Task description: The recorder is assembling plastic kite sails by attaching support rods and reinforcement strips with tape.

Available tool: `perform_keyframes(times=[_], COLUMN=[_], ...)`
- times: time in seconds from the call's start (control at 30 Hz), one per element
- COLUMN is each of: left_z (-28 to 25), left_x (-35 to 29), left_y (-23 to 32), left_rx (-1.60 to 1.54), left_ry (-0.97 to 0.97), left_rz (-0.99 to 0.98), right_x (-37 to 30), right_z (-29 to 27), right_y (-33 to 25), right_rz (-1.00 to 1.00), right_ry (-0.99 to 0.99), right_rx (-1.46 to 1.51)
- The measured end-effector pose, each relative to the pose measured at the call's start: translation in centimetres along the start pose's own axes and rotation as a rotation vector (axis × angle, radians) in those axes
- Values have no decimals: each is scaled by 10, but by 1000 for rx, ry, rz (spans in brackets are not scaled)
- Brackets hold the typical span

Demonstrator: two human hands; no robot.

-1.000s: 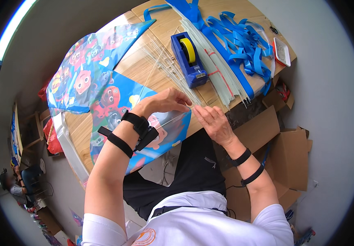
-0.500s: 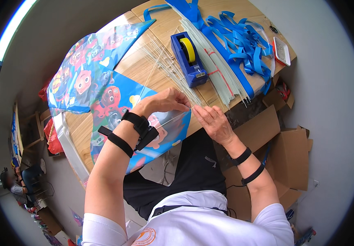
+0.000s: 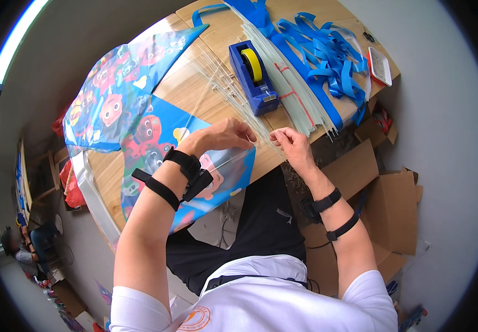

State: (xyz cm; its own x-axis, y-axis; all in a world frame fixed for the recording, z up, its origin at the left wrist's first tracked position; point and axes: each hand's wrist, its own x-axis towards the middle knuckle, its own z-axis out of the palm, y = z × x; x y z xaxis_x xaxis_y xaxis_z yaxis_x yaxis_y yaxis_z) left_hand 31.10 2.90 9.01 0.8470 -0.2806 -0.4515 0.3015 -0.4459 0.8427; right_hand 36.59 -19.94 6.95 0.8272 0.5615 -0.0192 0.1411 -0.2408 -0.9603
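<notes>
A blue plastic kite sheet (image 3: 161,130) printed with cartoon faces lies at the table's near edge, with thin pale rods across it. My left hand (image 3: 229,134) is closed in a pinch at the sheet's right corner. Just to its right, my right hand (image 3: 294,148) is raised, thumb and forefinger pinched together, apart from the left. Whatever it holds is too small to make out. Loose thin rods (image 3: 225,83) lie beyond my hands. A blue tape dispenser (image 3: 262,99) with a yellow roll (image 3: 252,65) stands beside them.
Right of the dispenser lies a bundle of white rods (image 3: 291,91) with red ties. Blue ribbon (image 3: 333,61) is heaped behind it, near a red-and-white tray (image 3: 380,67). Open cardboard boxes (image 3: 391,213) stand on the floor at right. Another person (image 3: 26,252) sits far left.
My right hand has drawn away from the left hand, slightly right and up, and its fingers have curled into a pinch. My left hand stays at the kite sheet's corner.
</notes>
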Motion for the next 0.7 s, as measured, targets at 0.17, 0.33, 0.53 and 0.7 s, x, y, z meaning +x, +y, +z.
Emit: perform_keyframes(times=[0.17, 0.33, 0.53, 0.7], left_z=[-2, -4, -5, -4], left_x=[-3, -4, -4, -2], left_y=[12, 7, 8, 9], left_rx=[16, -11, -33, -19], left_ry=[-14, -2, -13, -13], left_rz=[-65, -60, -68, -52], right_x=[8, 8, 5, 5], right_z=[8, 14, 16, 18], right_y=[2, -3, 2, 1], right_rz=[306, 317, 286, 280], right_ry=[-317, -305, -288, -282], right_rx=[313, 316, 283, 286])
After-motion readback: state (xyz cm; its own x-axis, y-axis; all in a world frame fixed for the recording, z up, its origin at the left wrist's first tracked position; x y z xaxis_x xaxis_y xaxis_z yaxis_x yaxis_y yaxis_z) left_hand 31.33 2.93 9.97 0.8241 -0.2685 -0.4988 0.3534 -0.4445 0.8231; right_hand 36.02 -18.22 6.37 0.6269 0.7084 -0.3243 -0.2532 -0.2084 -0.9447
